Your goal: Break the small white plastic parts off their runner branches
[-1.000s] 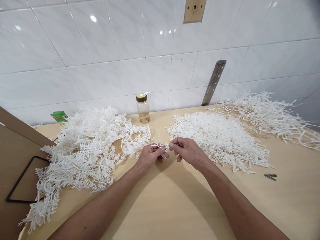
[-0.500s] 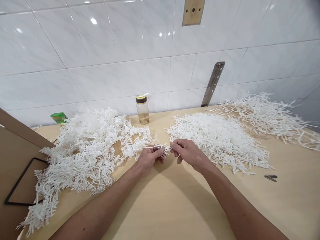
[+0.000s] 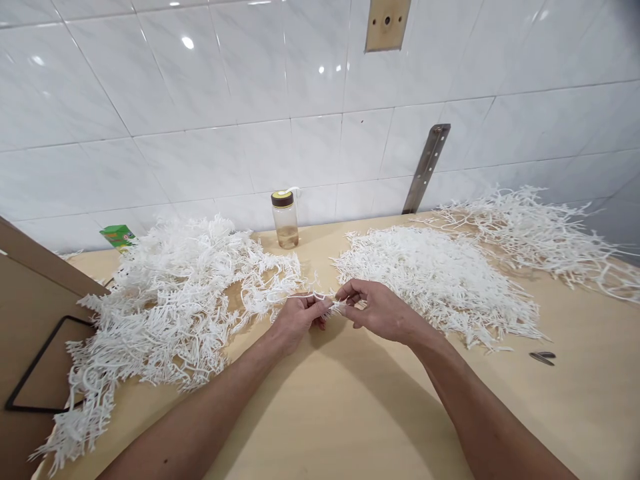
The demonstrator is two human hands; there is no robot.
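Although the bench (image 3: 350, 420) is wide, white branching pieces cover much of its back and left. The largest mound (image 3: 170, 293) fills the left side and straggles to the left edge by the near corner; a flatter heap (image 3: 435, 280) lies right of centre, and a looser tangle (image 3: 545, 230) of longer strands runs along the back edge toward the far right corner. Over the middle of the bench, well in from the back edge, the left hand (image 3: 297, 319) and right hand (image 3: 375, 310) meet at a single white sprig (image 3: 316, 295). The left fingers are closed in a pinch on it; the right thumb and forefinger are at its tufted end, though whether they grip it or only touch it I cannot tell.

The sprig looks very light — probably a thin moulded plastic — with a springy stem and finer, softer tips. It seems likely to bend rather than break, but the slender side shoots could snag or snap under a hard tug. The sounder hold is probably the thicker stem, pinched close to the tuft, with only light pressure on the tips.
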